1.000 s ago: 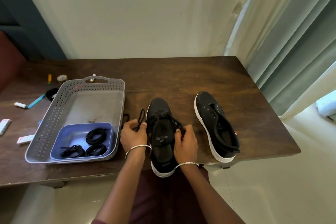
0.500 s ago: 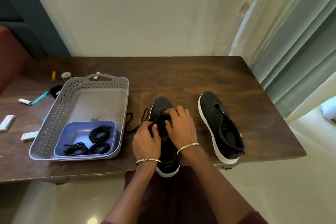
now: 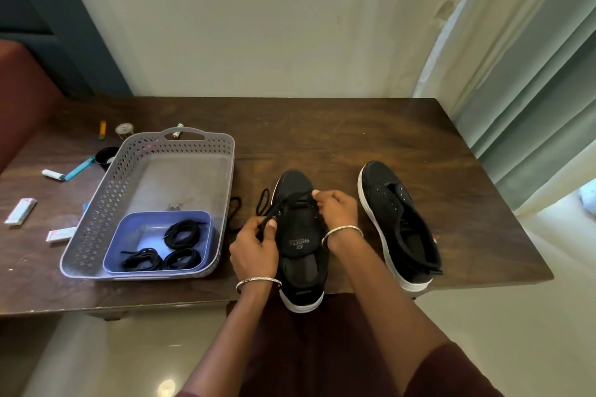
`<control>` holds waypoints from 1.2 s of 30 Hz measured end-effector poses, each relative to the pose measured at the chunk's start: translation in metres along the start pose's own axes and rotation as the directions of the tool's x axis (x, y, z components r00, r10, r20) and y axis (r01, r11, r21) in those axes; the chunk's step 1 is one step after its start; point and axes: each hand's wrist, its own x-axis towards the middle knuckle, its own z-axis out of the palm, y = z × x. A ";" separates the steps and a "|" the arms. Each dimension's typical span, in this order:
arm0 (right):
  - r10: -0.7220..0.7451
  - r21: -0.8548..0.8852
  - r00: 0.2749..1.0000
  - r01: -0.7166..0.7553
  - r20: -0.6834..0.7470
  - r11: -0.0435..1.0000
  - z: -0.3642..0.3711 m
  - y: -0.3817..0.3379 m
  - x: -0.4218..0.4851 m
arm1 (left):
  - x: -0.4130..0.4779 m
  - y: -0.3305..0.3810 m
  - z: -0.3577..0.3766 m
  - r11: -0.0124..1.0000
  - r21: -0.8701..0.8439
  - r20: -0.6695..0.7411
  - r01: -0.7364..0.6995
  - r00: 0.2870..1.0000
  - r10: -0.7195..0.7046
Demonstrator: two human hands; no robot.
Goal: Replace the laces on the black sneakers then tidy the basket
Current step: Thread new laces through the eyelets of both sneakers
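Counter (image 3: 322,126): basket (image 3: 96,213) at front-left, spare laces (image 3: 182,234) coiled inside. Unlaced sneaker (image 3: 380,180) waits near the right edge. Worked sneaker (image 3: 295,182) overhangs the front edge, heel toward you, likely for eyelet access. Your left grip (image 3: 254,248) pinches the lace (image 3: 287,201) taut; your right grip (image 3: 335,208) pinches it at the eyelets.

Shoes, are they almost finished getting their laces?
On the near sneaker only the front eyelets look laced. The left hand pinches its lace; the right hand pinches the other side. To do: the other sneaker has bare eyelets, and the basket holds three lace bundles.
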 end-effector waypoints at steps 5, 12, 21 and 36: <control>0.085 -0.005 0.996 -0.085 -0.023 0.996 -0.015 -0.001 -0.001 | 0.007 -0.008 -0.002 0.997 -0.060 0.038 0.056 0.998 -0.053; -0.600 -0.654 0.596 0.741 0.535 0.153 0.006 -0.012 -0.014 | 0.013 -0.015 -0.004 0.994 -0.082 0.093 0.077 0.993 -0.070; -0.499 -0.657 0.740 0.654 0.451 0.375 0.016 0.000 -0.008 | 0.015 -0.017 -0.006 0.996 -0.059 0.101 0.067 0.993 -0.061; -0.646 -0.619 0.616 0.737 0.451 0.270 0.001 -0.001 -0.013 | 0.016 -0.022 -0.005 0.993 -0.098 0.101 0.060 0.994 -0.050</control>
